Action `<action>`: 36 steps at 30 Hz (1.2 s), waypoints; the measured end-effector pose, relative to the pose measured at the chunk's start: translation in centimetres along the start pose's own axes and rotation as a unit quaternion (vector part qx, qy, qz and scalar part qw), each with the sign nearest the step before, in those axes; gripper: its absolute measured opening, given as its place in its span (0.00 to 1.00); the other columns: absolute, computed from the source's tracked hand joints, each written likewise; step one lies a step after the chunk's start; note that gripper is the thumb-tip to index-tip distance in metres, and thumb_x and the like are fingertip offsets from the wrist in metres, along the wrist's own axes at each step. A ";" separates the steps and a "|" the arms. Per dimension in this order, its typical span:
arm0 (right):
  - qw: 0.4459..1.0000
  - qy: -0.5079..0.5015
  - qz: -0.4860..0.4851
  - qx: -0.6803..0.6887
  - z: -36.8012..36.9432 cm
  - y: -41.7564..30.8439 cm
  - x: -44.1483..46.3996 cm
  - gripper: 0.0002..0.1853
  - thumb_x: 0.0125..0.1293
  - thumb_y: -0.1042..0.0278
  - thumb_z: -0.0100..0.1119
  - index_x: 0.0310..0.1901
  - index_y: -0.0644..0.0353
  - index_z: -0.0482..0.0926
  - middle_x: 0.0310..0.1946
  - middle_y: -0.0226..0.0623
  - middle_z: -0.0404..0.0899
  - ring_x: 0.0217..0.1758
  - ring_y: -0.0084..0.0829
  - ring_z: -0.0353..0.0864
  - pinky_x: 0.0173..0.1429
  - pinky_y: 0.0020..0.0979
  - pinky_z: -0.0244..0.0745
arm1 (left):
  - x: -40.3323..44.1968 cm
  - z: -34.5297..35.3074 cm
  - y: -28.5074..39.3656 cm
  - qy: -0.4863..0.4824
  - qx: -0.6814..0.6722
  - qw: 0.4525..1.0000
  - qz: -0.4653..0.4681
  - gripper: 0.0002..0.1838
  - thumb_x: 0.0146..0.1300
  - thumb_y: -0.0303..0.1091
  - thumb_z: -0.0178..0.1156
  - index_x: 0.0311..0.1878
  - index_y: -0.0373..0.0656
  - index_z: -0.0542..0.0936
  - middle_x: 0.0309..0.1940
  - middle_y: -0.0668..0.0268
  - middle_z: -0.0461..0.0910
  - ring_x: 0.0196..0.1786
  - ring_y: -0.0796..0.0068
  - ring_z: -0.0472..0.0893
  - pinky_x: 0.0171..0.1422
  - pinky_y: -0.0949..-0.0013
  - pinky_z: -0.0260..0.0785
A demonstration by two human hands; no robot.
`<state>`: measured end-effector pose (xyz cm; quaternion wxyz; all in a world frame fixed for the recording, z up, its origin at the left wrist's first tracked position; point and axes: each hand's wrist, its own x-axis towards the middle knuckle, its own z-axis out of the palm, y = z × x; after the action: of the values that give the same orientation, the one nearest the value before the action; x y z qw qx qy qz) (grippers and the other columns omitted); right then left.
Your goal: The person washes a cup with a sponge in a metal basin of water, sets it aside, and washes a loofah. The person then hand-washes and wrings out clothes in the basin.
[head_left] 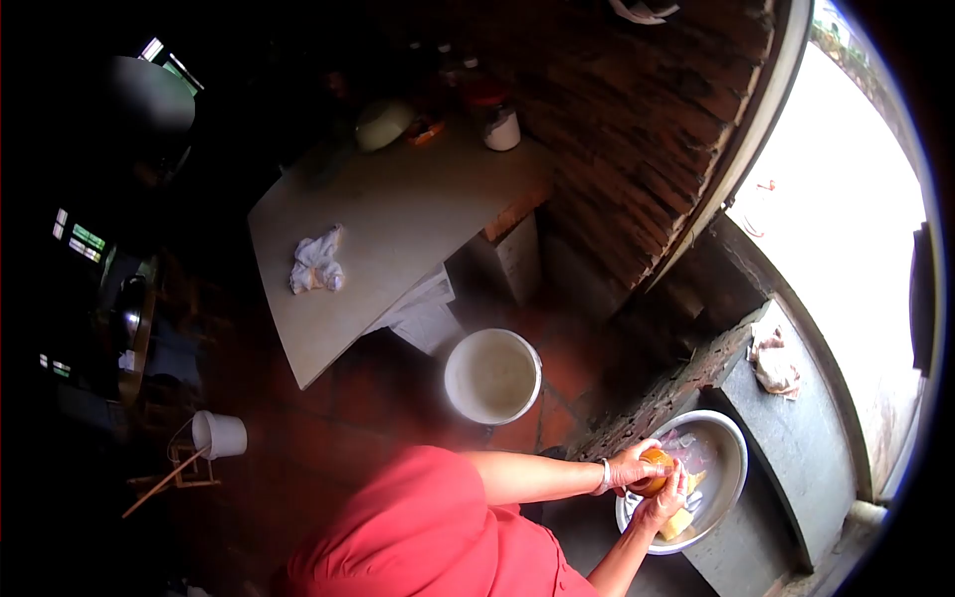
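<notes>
My left hand, with a band at its wrist, is closed around an orange rounded object whose kind I cannot make out. My right hand is closed against the same object from the other side. Both hands are over a round metal basin. In the basin lie a yellow block-like piece and some whitish and pinkish pieces too small to name. My fingers hide part of the orange object.
The basin stands by a grey stone ledge bearing a crumpled cloth. A white bucket is on the tiled floor. Behind are a table with another cloth, and a small white pail.
</notes>
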<state>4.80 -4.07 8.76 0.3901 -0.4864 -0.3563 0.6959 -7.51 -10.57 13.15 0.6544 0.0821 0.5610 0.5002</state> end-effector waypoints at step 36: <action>0.522 -0.684 -0.363 -0.357 47.0 18.8 -17.5 0.16 0.51 0.62 0.71 0.36 0.60 0.76 0.57 0.59 0.70 0.43 0.55 0.79 0.45 0.43 0.76 | -30.8 -45.1 1.0 0.463 0.370 0.718 0.365 0.13 0.45 0.24 0.70 0.32 0.39 0.75 0.54 0.56 0.75 0.57 0.54 0.76 0.56 0.60 0.71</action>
<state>-39.89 -33.38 12.13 0.0389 0.2120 -0.8779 0.4276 -40.93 -53.60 17.83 -0.0032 0.2745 0.8609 0.4283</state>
